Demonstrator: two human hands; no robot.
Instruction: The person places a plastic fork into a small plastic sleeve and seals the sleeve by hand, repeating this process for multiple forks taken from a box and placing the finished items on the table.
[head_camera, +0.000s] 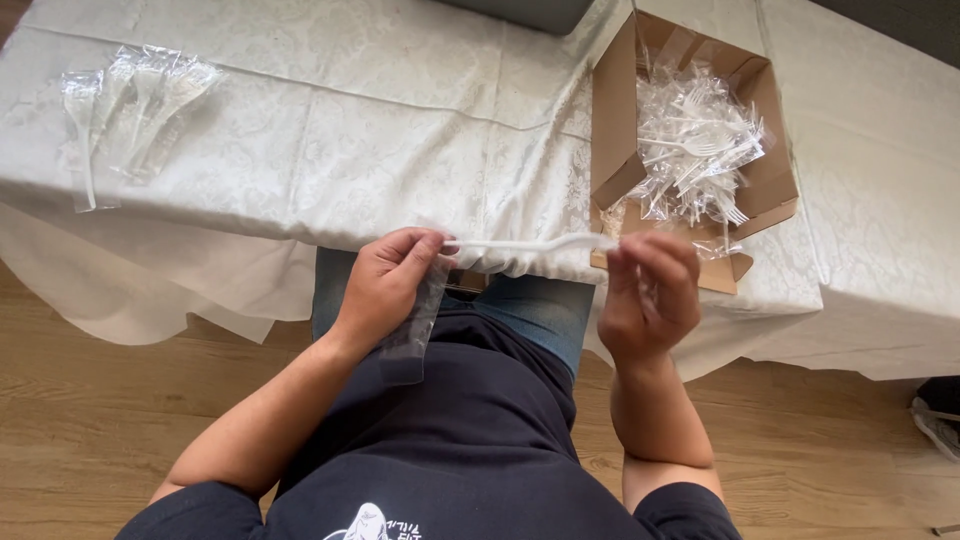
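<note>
My left hand (385, 280) pinches the handle end of a white plastic fork (530, 243) and also holds a clear plastic sleeve (415, 325) that hangs down over my lap. My right hand (650, 290) grips the fork's tine end. The fork lies level between both hands, just in front of the table's edge. An open cardboard box (612, 110) on the table beyond my right hand is full of several loose white forks and clear wrappers (695, 145).
A white patterned tablecloth (350, 120) covers the table. Several forks in clear sleeves (135, 110) lie at the far left of it. A grey object (530, 12) sits at the back edge. Wooden floor (80, 420) lies below, and a shoe (940, 420) shows at the right.
</note>
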